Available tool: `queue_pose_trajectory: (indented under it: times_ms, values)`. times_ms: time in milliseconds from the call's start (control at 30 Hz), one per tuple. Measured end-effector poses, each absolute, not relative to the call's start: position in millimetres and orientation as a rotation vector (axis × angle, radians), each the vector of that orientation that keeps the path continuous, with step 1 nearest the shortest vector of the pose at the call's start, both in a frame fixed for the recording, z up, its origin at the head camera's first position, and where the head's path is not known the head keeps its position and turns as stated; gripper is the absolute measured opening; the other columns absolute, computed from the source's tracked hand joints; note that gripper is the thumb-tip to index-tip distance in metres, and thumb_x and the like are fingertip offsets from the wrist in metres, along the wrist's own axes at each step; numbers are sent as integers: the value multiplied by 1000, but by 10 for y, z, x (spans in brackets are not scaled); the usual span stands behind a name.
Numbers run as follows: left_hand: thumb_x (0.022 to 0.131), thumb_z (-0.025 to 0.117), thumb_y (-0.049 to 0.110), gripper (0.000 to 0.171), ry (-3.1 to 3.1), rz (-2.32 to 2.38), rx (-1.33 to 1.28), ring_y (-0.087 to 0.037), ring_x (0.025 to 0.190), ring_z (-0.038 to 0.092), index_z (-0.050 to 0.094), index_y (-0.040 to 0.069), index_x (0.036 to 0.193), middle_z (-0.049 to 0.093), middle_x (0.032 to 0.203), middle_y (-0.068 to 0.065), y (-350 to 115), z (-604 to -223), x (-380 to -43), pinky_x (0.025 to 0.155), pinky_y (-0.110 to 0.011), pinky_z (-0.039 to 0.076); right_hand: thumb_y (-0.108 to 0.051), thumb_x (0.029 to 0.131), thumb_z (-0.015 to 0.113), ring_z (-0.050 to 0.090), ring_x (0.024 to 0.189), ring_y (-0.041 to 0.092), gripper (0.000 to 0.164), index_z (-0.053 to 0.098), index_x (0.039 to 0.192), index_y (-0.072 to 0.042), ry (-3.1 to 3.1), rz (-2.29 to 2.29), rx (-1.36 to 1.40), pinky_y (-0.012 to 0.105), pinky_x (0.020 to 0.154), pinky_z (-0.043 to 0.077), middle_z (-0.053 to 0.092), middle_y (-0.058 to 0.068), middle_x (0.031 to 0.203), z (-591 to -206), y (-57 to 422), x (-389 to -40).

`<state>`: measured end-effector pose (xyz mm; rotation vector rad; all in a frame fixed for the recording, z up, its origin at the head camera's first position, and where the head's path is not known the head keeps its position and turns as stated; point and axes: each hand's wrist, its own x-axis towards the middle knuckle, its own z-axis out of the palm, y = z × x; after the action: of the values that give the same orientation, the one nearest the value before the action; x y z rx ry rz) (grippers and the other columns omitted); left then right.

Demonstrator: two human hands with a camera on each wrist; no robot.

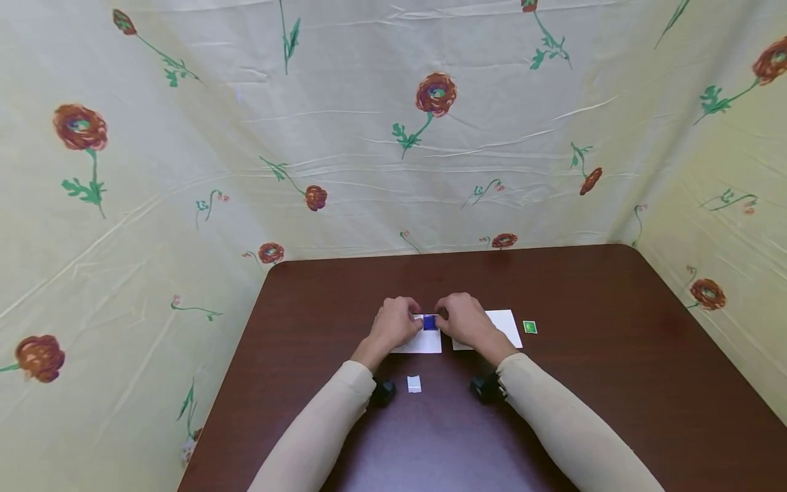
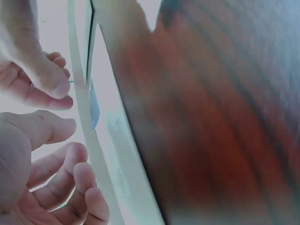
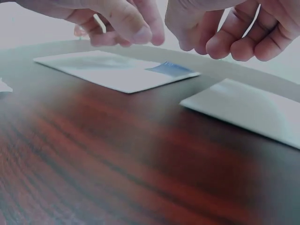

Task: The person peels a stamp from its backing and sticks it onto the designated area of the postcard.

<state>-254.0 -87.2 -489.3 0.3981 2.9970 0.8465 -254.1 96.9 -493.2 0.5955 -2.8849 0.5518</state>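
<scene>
A flat white envelope (image 1: 424, 344) lies on the table below my left hand (image 1: 395, 322). At its far right corner is a small blue stamp (image 1: 430, 322), with one edge slightly lifted in the right wrist view. My left thumb and loosely bent fingers are just left of the stamp, holding nothing visible. To the stamp's right is my right hand (image 1: 465, 320), its fingers loosely curled above the gap between two envelopes; nothing shows in its grasp. The second white envelope (image 1: 506, 324) lies partly hidden beneath that hand.
A small green stamp (image 1: 530, 327) lies right of the second envelope. Nearer the body, a little white paper piece (image 1: 414, 385) rests between the forearms. The dark brown table (image 1: 590, 417) meets a flower-printed cloth (image 1: 356, 137) at its back and sides.
</scene>
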Motion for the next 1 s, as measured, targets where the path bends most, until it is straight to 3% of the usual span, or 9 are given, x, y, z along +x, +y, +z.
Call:
queue_pose_trajectory:
  times_ms: [267,567,1000]
  values:
    - [88,74,28,20,3110,796,462,-13,73,61,73,16,104,67,82,4,-953,-4691,-2518,64,-32,51,-24,88,72,61,77,15,14,78,96,-15,-2930,568,529,34,71,54,73,0,89,-4748,1089,-2507]
    - [88,75,33,41,3150,731,600,-24,111,66,69,14,124,70,121,-6,-880,-4480,-2463,91,-42,56,-24,90,69,64,78,16,16,78,98,-13,-2930,568,500,36,72,56,74,3,93,-4469,1352,-2457]
    - [87,76,43,72,3022,450,769,-25,139,49,50,12,146,54,149,-6,-600,-4508,-2419,111,-42,42,-24,88,75,69,87,23,30,75,112,-6,-2981,509,441,43,77,57,75,9,103,-4181,1658,-2373]
